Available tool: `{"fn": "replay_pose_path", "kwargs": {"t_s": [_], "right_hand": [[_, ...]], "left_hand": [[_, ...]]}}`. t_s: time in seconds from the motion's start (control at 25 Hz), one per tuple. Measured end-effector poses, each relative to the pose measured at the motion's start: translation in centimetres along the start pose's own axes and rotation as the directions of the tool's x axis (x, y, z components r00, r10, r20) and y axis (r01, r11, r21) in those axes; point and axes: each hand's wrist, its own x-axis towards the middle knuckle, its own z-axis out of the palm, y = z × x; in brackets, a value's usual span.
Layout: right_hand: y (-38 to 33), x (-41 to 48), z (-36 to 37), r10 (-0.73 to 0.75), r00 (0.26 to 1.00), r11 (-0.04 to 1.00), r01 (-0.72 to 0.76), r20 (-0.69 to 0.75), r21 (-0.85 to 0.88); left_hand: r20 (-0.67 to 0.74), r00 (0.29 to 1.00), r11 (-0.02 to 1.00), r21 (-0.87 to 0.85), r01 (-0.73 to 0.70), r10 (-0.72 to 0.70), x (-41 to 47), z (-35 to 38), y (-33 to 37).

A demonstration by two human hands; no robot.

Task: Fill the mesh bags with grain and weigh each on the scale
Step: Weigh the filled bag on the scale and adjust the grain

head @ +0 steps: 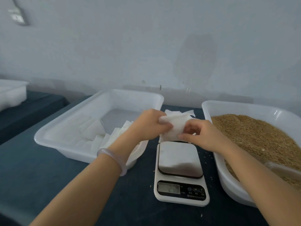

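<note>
Head view: both grips hold one white mesh bag (174, 128) in the air, above the far end of the scale (180, 181). The left grip (146, 126) has fingers curled round the bag's left edge; the right grip (200, 136) pinches its right side with thumb and fingertips. A bracelet (114, 159) circles the left wrist. A white, pillow-like shape lies on the scale's platform; whether it is a filled bag I cannot tell. Left of the scale, a white tub (65, 145) holds flat bags (97, 132). To its right, another tub (210, 108) holds grain (254, 132). Loose bags (175, 112) lie behind the scale on the dark desk (40, 168).
</note>
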Motion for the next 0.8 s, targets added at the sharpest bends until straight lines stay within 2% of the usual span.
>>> {"fn": "replay_pose_path", "kwargs": {"t_s": [0.08,0.2,0.36,0.44,0.52,0.64,0.8], "right_hand": [[-1.0,0.6,0.3,-0.012,0.998,0.998,0.016,-0.058,0.064],[-3.4,2.7,2.0,-0.047,0.991,0.983,0.067,-0.122,0.170],[-5.9,5.2,6.1,-0.079,0.983,0.995,0.087,-0.166,0.043],[-6.5,5.9,7.7,-0.064,0.990,0.998,0.065,-0.126,-0.001],[-6.8,6.4,8.9,-0.033,0.998,0.996,0.029,-0.048,-0.086],[-7.2,7.3,10.6,0.007,0.999,0.950,0.005,0.038,-0.311],[-8.2,7.6,11.8,-0.013,0.985,0.759,0.122,0.172,-0.640]], "left_hand": [[-0.085,0.996,0.997,-0.071,0.030,-0.036,-0.3,-2.1,-0.3],[-0.129,0.990,0.994,-0.107,0.038,-0.052,-0.7,-4.3,-0.7],[-0.173,0.970,0.979,-0.144,0.145,-0.169,-1.5,-6.0,-2.4],[-0.158,0.954,0.958,-0.172,0.229,-0.257,-1.9,-6.4,-3.8],[-0.111,0.933,0.930,-0.182,0.320,-0.343,-2.3,-6.2,-4.9],[0.024,0.888,0.849,-0.281,0.447,-0.459,-2.7,-5.2,-6.1],[0.166,0.833,0.756,-0.356,0.550,-0.528,-2.9,-4.5,-7.0]]}}
